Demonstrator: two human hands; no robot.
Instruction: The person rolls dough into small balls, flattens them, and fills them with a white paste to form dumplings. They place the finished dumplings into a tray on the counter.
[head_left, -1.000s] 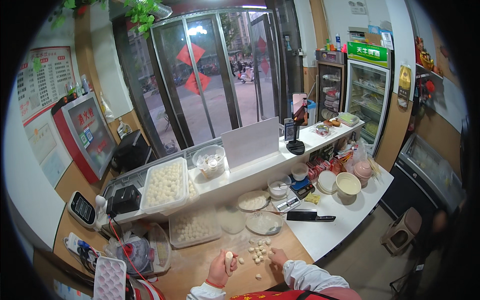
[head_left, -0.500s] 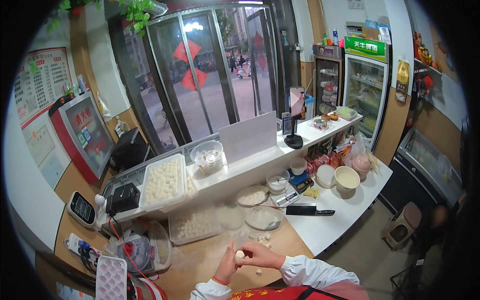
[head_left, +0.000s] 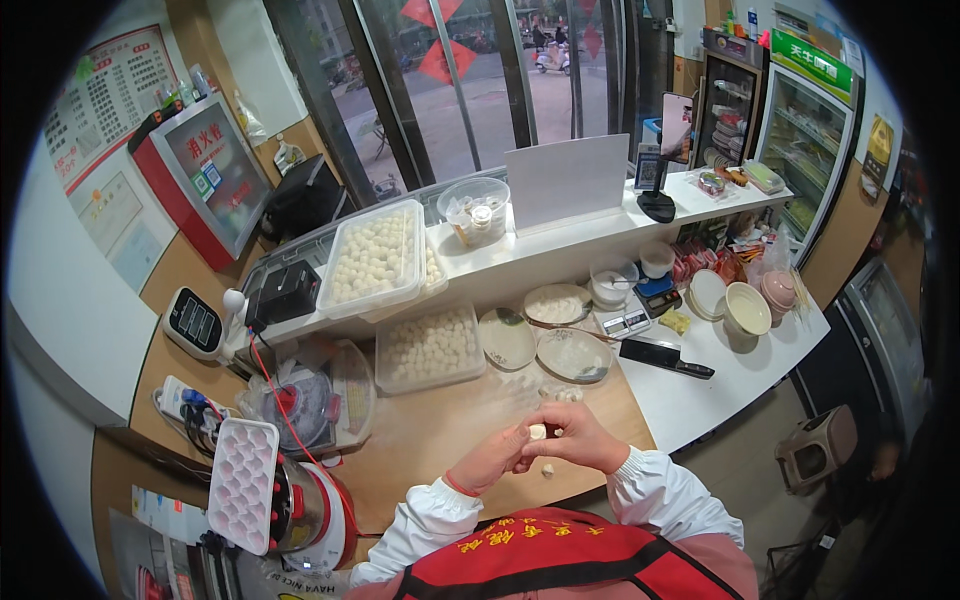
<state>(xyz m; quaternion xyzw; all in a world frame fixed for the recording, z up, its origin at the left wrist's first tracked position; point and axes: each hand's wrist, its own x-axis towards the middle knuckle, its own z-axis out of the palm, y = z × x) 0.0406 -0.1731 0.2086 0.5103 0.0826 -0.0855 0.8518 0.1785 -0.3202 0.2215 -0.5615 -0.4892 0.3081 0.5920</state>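
Note:
A small white ball of dough (head_left: 538, 432) is held between my two hands above the wooden board (head_left: 425, 440). My left hand (head_left: 488, 460) is curled against it from the left. From the other side, my right hand (head_left: 588, 437) pinches it with thumb and fingers. One loose dough piece (head_left: 547, 470) lies on the board just nearer than my hands. Beyond my fingers is a small cluster of dough pieces (head_left: 563, 394), partly hidden. A plastic tray (head_left: 432, 386) of many white balls stands farther left on the board.
Plates (head_left: 508, 352) stand behind the board. A black-handled cleaver (head_left: 665, 357) lies right, near a scale (head_left: 627, 322) and a cream bowl (head_left: 748, 308). Another tray of balls (head_left: 372, 299) sits on the raised counter. An egg tray (head_left: 243, 485) and red cable (head_left: 300, 435) are left.
The whole view has shifted, so the counter and my hands appear farther right. My left fingers, upright before, are now bent in around the dough, which stays between both hands.

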